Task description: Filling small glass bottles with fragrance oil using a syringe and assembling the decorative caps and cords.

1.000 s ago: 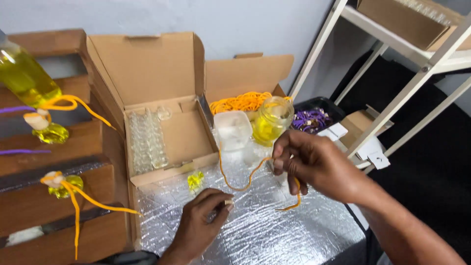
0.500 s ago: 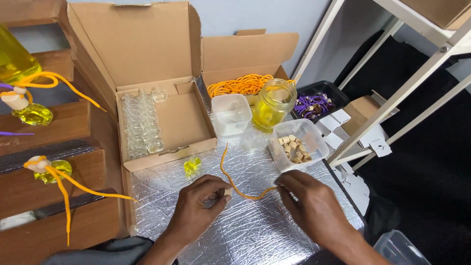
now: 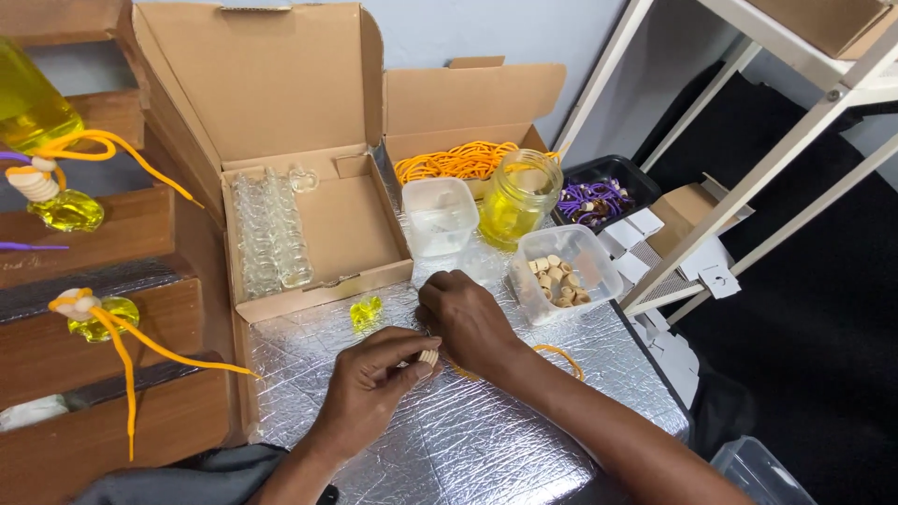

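Your left hand (image 3: pixel 374 379) and right hand (image 3: pixel 465 321) meet at the centre of the frame, low over the foil-covered counter (image 3: pixel 486 440). The left fingertips are pinched together on a small wooden cap (image 3: pixel 428 356); your right hand curls closed just beside it, and an orange cord (image 3: pixel 559 353) loops out from under that wrist to the right, though how the fingers grip it is hidden. Just left of your right hand, a small yellow bottle (image 3: pixel 366 311) sits on the foil. Above it lies an open cardboard box (image 3: pixel 309 224) with clear empty bottles (image 3: pixel 269 234) in rows. To the right of centre stand an empty plastic tub (image 3: pixel 440 217), a glass jar of yellow liquid (image 3: pixel 517 198) and a tub of wooden caps (image 3: pixel 561 273). A bundle of orange cords (image 3: pixel 454 161) fills the smaller box behind.
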